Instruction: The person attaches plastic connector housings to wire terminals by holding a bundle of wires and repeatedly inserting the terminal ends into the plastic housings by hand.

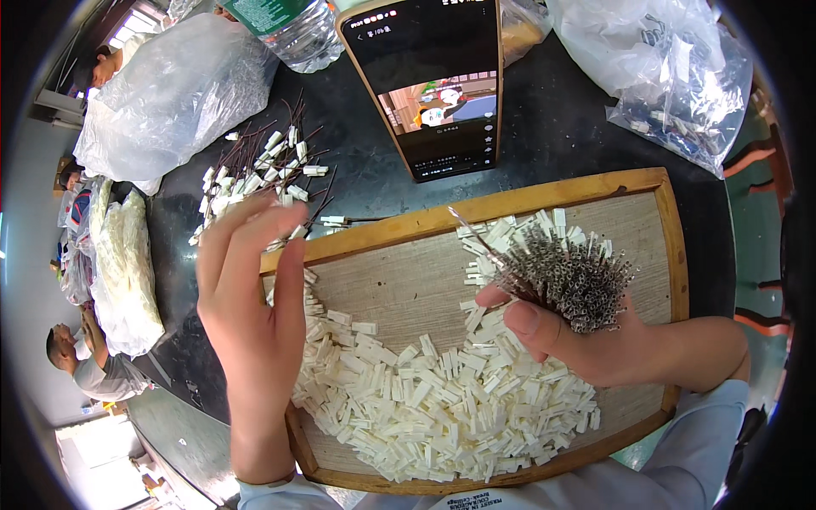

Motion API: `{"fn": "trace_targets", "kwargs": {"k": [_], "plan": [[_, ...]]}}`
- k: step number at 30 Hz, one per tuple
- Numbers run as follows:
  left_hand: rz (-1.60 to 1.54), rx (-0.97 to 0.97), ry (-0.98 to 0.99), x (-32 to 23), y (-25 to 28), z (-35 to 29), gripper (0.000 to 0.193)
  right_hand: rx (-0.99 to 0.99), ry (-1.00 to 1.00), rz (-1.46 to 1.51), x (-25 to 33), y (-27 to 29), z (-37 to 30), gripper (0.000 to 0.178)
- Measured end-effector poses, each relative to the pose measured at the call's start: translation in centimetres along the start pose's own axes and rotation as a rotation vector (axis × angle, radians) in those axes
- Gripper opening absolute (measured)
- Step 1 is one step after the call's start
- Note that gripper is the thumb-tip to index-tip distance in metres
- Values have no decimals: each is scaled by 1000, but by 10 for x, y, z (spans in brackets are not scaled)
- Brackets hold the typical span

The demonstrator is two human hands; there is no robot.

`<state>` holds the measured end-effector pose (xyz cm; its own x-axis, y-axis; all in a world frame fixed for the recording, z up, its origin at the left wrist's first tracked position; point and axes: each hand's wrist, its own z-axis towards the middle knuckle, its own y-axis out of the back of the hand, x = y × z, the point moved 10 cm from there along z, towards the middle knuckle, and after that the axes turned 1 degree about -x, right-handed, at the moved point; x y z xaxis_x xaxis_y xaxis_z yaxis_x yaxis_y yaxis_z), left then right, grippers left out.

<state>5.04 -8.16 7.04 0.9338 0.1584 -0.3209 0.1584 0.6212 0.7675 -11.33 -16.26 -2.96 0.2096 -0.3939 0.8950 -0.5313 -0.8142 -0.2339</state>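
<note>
My right hand [586, 344] is closed around a thick bundle of thin wires [565, 276] whose many small metal terminal ends fan out above the fist. A single wire [476, 234] pokes out of the bundle toward the upper left. Raised over the tray's left edge, my left hand [255, 297] has its thumb and fingers apart, slightly blurred, and I see nothing held in it. Just beyond its fingertips lies a heap of dark wires with white plastic connectors [263, 166] on them. Below both hands, many loose white connectors [442, 399] fill the near part of a wood-framed tray [561, 191].
A phone [438, 93] playing a video stands behind the tray, beside a clear water bottle [297, 38]. Plastic bags lie at the back left [183, 93] and back right [663, 72] of the black table [357, 161]. Other people [102, 365] sit along the left.
</note>
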Motion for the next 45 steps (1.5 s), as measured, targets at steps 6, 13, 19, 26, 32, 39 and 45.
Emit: {"fn": "trace_targets", "kwargs": {"k": [6, 13, 19, 26, 32, 39, 45], "plan": [[-192, 689, -113, -50, -58, -43, 26, 48, -50, 36, -7, -3, 0, 12], [-146, 693, -196, -54, -72, -55, 24, 14, -14, -37, -6, 0, 2, 9], [-254, 764, -247, -62, -69, -58, 24, -3, 1, 34, -7, 1, 2, 10], [-226, 877, -260, -60, -70, -62, 25, -24, -45, 96, -9, 2, 1, 10], [-180, 840, -218, -56, -78, -64, 21, 27, -23, 24, -10, -2, 2, 11], [-203, 706, -246, -53, -71, -49, 22, 13, -38, 48, -4, -1, -1, 16], [-302, 652, -96, -45, -69, -43, 25, 25, 116, 16, 2, -2, -2, 19]]}}
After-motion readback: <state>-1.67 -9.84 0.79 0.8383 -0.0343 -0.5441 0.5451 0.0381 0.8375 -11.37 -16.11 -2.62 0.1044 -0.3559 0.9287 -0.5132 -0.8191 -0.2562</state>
